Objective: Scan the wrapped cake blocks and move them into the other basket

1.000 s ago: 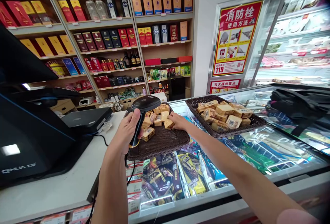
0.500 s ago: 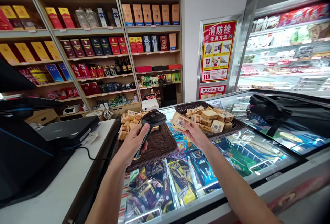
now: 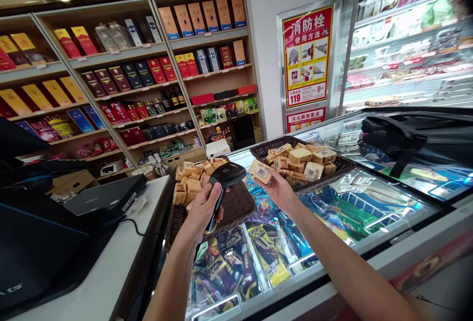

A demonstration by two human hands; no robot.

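You look to be at the scanning step: one packet [image 3: 259, 170] is up beside the scanner [image 3: 229, 174], its barcode [image 3: 263, 173] turned toward you. Your left hand [image 3: 204, 208] has the scanner by the handle, fingers curled right round it. Your right hand [image 3: 280, 191] pinches that packet, thumb and fingers closed on its right end with only the packet between them, and holds it just right of the scanner's nose, apart from it.

Below the scanner sits a dark basket [image 3: 238, 205], with wrapped packets [image 3: 190, 185] heaped left of the scanner and bare weave around its handle. Farther right of the scanner, past the held packet, a second basket [image 3: 263, 152] carries another heap [image 3: 301, 156]. Well left of the scanner lies the white counter [image 3: 121, 252].

No beam shows, so whether the code is read you cannot tell. The next move, I judge, calls for squaring the barcode to the scanner's nose, fingers clear of the printed lines, then a free spot in a basket; which one is not clear from here
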